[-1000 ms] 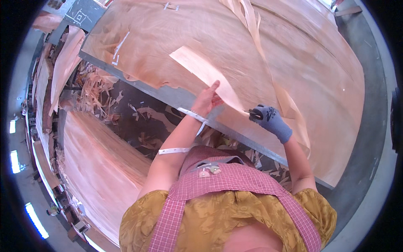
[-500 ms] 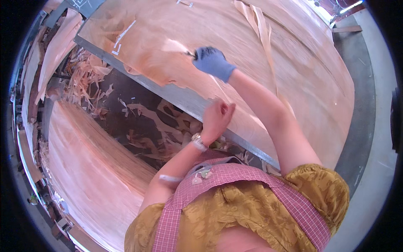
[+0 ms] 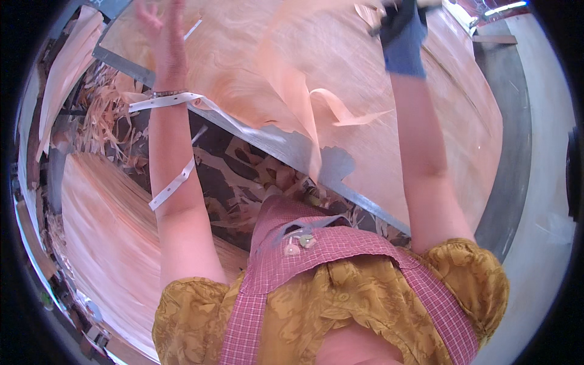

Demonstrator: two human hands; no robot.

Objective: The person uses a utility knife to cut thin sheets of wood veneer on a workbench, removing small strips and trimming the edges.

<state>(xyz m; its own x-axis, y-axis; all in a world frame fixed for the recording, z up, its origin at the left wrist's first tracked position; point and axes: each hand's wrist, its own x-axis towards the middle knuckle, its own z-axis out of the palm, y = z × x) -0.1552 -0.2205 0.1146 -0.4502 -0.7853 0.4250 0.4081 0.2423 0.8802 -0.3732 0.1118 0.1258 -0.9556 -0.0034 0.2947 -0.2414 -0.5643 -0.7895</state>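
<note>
- A long, thin, pale strip of wood veneer point(image 3: 295, 91) hangs curling below and between the two raised hands, its upper end blurred near the right hand.
- The right hand point(image 3: 404, 27), in a blue glove, is raised at the top edge; whether its fingers pinch the strip cannot be told.
- The bare left hand point(image 3: 164, 33) is lifted with fingers spread, holding nothing; white bands circle its wrist and forearm.
- Beneath both hands lies a wide sheet of pale veneer point(image 3: 426, 121) on a grey metal-edged table point(image 3: 340, 167).
- Veneer scraps point(image 3: 103, 112) litter the floor below the left arm.
</note>
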